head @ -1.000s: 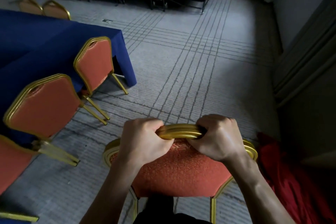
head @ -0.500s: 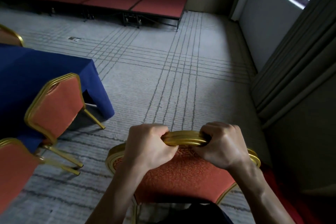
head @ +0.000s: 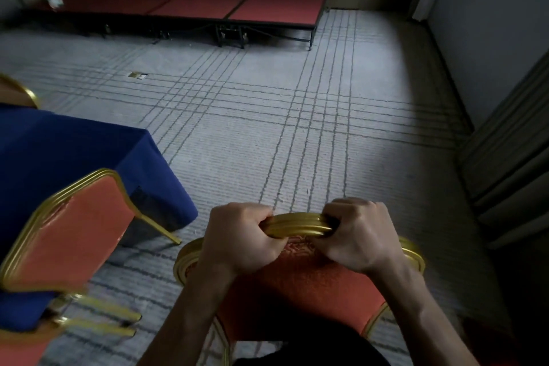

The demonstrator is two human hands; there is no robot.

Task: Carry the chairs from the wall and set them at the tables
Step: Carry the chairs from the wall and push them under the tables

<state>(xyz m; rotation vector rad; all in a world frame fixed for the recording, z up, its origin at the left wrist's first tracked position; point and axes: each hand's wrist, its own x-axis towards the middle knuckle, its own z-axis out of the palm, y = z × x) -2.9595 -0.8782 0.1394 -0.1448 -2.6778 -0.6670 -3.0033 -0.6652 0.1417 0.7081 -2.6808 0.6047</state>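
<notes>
Gold top rail (head: 297, 225) of the red chair (head: 300, 285) is gripped by both fists. The left hand (head: 237, 239) and right hand (head: 359, 235) have their fingers curled tight round it, side by side, probably to keep the load level. The chair is over the carpet (head: 297, 128), near the blue-clothed counter (head: 74, 151), where a second chair (head: 68, 229) stands.

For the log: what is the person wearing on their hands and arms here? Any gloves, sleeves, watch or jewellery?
Nothing shows on either. The left hand and right hand have no gloves, and no watch, bracelet or ring is visible. No sleeve reaches either forearm within the frame. A dark garment shows at the bottom edge between the arms.
</notes>
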